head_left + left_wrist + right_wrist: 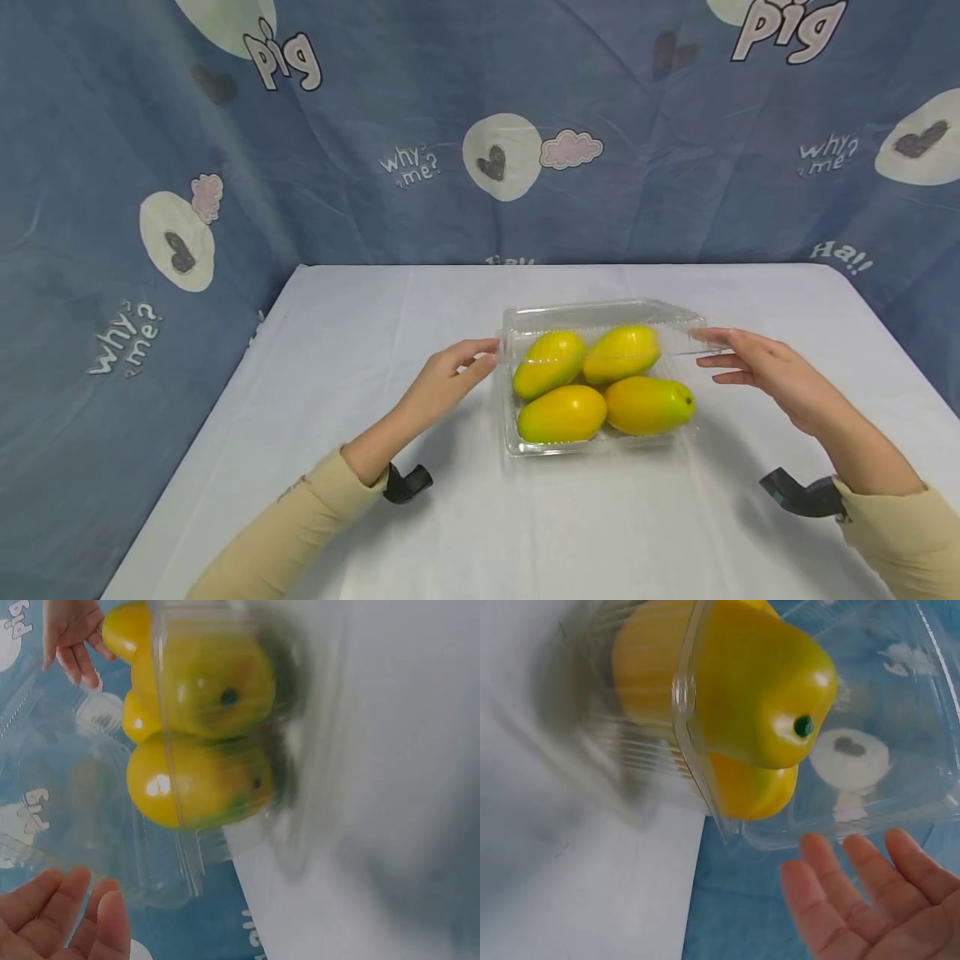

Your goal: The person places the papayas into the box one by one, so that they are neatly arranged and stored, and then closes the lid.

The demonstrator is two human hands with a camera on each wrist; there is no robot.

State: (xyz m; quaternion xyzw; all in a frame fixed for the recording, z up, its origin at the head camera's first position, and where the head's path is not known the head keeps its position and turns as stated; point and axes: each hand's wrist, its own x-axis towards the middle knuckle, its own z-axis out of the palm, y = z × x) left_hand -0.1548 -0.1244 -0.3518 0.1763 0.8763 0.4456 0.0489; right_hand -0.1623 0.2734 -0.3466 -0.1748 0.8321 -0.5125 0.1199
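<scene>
A clear plastic clamshell box [551, 450] sits on the table with several yellow-green mangoes [564, 414] inside. Its transparent lid [592, 317] stands raised at the back, tilted over the rear fruit. My left hand [448, 379] is at the lid's left side, fingertips close to its edge; whether they touch it I cannot tell. On the other side, my right hand [776, 375] has its fingers extended at the lid's right corner, the index finger overlapping the plastic. In the right wrist view, the right fingers [859, 881] look relaxed and slightly spread beside the lid's edge.
A white cloth covers the table [420, 550]. Behind and to the left hangs a blue printed curtain [360, 100]. Black straps [408, 483] stick out from both sleeve cuffs.
</scene>
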